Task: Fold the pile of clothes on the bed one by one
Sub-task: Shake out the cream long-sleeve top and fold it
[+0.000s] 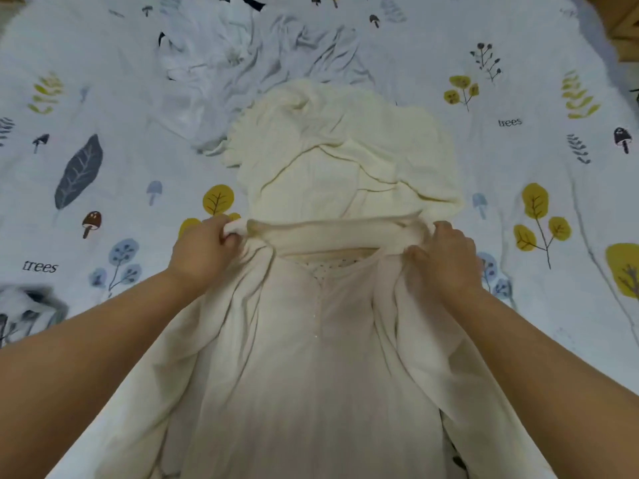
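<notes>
A cream garment lies stretched from the bed's near edge toward the middle, its far part bunched in loose folds. My left hand grips the garment's left corner of a rolled band of cloth. My right hand grips the band's right corner. The band is pulled taut between both hands. A small dotted patch of fabric shows just under the band. Behind the cream garment, a crumpled white garment lies on the bed.
The bed is covered by a white sheet printed with leaves, mushrooms and the word "trees". A brown wooden surface shows at the top right corner. Another bit of grey-white cloth lies at the left edge.
</notes>
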`<state>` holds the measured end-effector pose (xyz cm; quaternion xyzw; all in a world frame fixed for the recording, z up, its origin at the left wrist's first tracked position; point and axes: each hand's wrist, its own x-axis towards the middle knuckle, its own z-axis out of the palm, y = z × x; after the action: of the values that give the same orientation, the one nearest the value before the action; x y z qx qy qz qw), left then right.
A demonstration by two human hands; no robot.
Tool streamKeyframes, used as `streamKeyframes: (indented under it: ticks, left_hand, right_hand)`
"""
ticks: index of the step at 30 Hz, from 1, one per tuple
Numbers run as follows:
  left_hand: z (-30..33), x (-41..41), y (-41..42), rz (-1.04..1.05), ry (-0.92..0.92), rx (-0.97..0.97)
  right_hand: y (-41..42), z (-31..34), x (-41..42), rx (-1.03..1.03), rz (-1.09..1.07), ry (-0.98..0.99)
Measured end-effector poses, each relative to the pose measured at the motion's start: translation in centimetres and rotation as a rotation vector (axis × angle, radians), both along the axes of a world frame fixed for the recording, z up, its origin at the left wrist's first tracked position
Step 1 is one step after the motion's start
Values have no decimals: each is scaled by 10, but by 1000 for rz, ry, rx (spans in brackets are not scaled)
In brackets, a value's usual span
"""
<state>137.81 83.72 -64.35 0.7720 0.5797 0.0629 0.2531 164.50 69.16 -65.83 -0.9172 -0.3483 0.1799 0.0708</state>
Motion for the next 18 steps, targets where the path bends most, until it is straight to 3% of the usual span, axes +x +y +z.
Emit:
streamKeyframes:
  ticks: [5,10,12,15,18]
  left_hand:
    - [-3,2,45,74,-96,181]
    - [4,7,87,4,80,368]
    - [1,15,96,22,148,367]
    - [-9,31,82,77,275,206]
    - [-26,34,31,-101,234,256]
  right_hand:
    - [18,-3,33,125,90,-135]
    - [59,19,74,110,286,-404]
    - [74,20,78,107,245,-372]
    - [82,14,65,47,15,-205]
    - [58,1,22,160,24,-181]
